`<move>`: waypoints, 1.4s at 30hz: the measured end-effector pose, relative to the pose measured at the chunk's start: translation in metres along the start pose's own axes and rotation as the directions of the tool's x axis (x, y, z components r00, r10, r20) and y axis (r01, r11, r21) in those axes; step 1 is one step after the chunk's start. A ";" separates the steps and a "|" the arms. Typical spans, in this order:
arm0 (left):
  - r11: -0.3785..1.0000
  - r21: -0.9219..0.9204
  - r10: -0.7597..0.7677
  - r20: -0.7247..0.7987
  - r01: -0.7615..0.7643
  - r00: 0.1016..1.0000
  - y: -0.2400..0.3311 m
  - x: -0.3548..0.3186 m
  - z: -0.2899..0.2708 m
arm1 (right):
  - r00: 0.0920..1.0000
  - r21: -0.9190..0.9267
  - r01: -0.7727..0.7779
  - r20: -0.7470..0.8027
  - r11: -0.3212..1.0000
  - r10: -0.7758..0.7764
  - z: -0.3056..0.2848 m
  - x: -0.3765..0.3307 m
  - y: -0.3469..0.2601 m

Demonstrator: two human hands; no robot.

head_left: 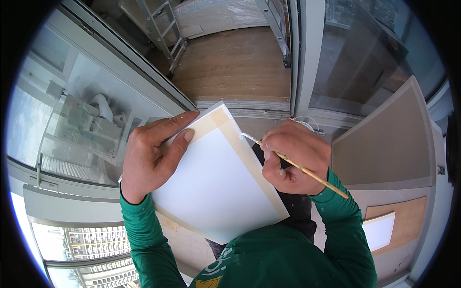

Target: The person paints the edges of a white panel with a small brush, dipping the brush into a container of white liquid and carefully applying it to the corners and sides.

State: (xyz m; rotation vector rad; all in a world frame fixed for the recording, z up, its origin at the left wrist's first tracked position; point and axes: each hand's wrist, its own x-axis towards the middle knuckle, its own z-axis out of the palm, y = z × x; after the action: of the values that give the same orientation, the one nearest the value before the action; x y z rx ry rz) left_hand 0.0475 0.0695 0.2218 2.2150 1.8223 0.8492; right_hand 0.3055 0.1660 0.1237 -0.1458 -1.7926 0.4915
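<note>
My left hand grips a flat white panel by its upper left edge, thumb on the face and fingers around the side. A band of cream masking tape runs along the panel's borders. My right hand holds a thin paintbrush with a wooden handle, pinched near its bristle end. The white-coated brush tip is at the panel's right edge, close to the tape; whether it touches I cannot tell. The panel is tilted in front of my body, its lower edge near my green shirt.
A second white panel lies on a brown board at the lower right. A large framed screen leans on the right. Ahead, a sliding-door track borders a wooden floor with a metal ladder. Glass panes stand on the left.
</note>
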 end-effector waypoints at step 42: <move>1.000 -0.006 -0.017 0.002 0.017 1.000 -0.003 0.001 -0.001 | 0.976 0.100 -0.131 -0.163 0.986 0.146 -0.012 -0.026 0.024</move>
State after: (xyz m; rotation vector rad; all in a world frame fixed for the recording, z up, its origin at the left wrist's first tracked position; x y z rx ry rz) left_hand 0.0444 0.0713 0.2213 2.1928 1.8320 0.8482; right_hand 0.3204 0.1813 0.0928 -0.2455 -1.5974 0.6386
